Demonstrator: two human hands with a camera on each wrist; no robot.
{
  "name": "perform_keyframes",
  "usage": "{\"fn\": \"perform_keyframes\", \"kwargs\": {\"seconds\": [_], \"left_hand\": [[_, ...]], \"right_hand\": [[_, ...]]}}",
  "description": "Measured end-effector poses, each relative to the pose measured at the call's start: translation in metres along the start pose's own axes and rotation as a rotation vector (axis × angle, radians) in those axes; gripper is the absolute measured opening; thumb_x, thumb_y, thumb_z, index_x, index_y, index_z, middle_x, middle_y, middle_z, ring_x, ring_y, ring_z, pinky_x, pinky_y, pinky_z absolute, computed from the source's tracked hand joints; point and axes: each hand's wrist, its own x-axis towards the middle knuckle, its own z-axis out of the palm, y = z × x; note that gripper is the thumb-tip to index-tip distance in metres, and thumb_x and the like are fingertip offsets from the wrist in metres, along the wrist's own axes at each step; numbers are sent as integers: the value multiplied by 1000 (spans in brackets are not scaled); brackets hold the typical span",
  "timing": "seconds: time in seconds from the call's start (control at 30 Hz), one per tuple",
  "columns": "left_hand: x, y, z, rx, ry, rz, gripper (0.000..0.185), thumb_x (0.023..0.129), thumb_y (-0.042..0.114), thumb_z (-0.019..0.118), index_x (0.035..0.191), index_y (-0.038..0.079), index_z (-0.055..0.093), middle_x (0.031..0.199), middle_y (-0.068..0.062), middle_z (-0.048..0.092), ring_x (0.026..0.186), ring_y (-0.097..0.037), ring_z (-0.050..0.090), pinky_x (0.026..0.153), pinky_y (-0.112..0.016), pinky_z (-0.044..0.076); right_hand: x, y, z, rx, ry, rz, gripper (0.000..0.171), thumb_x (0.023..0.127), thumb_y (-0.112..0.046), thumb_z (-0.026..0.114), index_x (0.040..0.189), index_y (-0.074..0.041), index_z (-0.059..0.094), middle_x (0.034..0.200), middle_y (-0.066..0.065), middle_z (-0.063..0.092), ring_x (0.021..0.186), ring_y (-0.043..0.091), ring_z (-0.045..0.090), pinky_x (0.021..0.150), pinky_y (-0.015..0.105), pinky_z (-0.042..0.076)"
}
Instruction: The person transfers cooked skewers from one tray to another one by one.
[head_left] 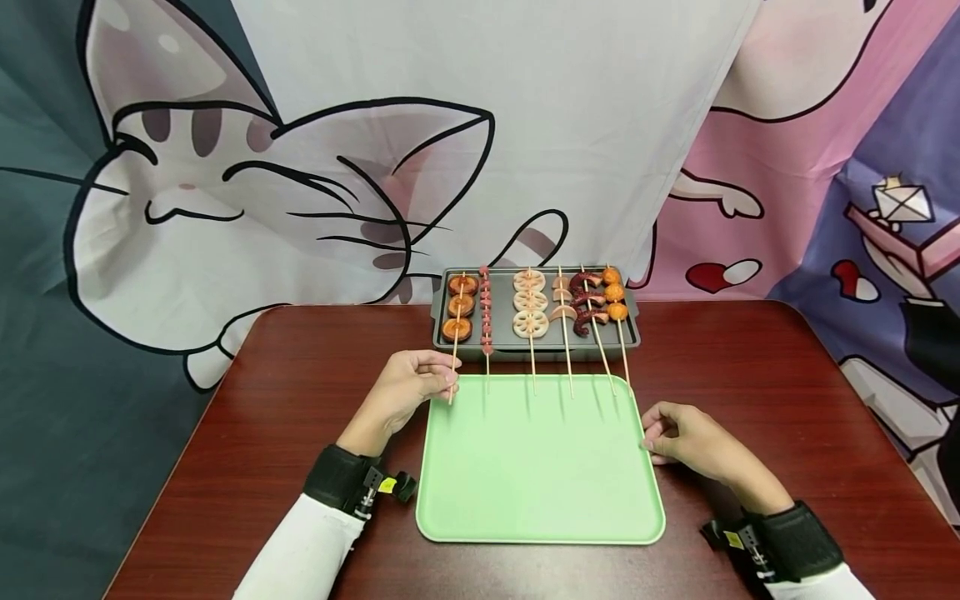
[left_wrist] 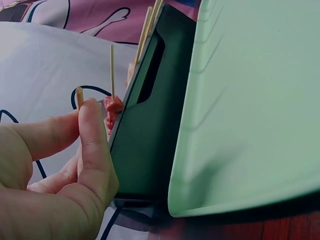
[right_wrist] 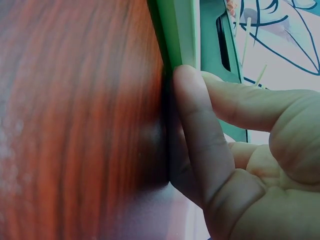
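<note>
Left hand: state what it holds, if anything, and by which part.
The left hand pinches the leftmost skewer, the one with orange-brown slices, by the bare lower end of its stick, between thumb and fingertips.

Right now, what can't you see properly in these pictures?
- Right wrist view: the table is blurred, too close to the lens.
- Left wrist view: the left hand hides most of the skewer it pinches.
- Head view: the right hand has curled fingertips; contact with the green tray is unclear there.
</note>
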Motion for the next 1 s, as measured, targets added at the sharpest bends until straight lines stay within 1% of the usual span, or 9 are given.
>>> {"fn": "perform_keyframes", "kwargs": {"seconds": [0.2,0.33,0.43,0.6,0.87,1.0], "left_hand": [[-4,-2,-1,6,-42,-1,35,94,-15,61,127,-26,54,90,-13,71,73,-11,73,67,-22,62],[-8,2,0,10,-66,6,35,94,-15,61,126,-26,52,90,-13,71,73,-11,73,67,-22,63],[-12,6,0,14,-78,2,37,94,-13,64,126,-26,52,87,-9,71,72,-11,73,67,-22,62],[-18,12,-1,33,-96,-14,39,93,-10,66,125,-26,52,80,-1,69,71,-12,72,67,-22,63],[-28,20,-5,71,-125,-47,36,93,-11,65,123,-26,52,81,-3,70,71,-12,72,69,-27,64],[-34,21,-7,88,-147,-66,36,92,-12,65,123,-26,51,81,-3,69,72,-13,72,70,-29,65]], "right_hand": [[0,1,0,-3,-3,1,20,94,4,65,109,15,58,90,13,64,77,10,66,69,25,63],[-1,1,0,0,-1,7,20,94,4,65,109,15,58,91,13,64,78,11,66,69,26,63],[-1,2,1,4,-4,7,20,94,5,64,110,16,58,91,13,64,78,11,66,69,26,63],[0,1,0,7,-2,1,20,94,6,63,110,16,58,90,14,64,77,12,66,69,26,63],[-1,0,-1,8,6,5,21,93,5,65,110,16,59,91,13,65,76,11,66,68,25,62],[0,0,-1,5,5,2,21,94,3,66,110,15,59,91,13,65,76,10,66,68,25,63]]}}
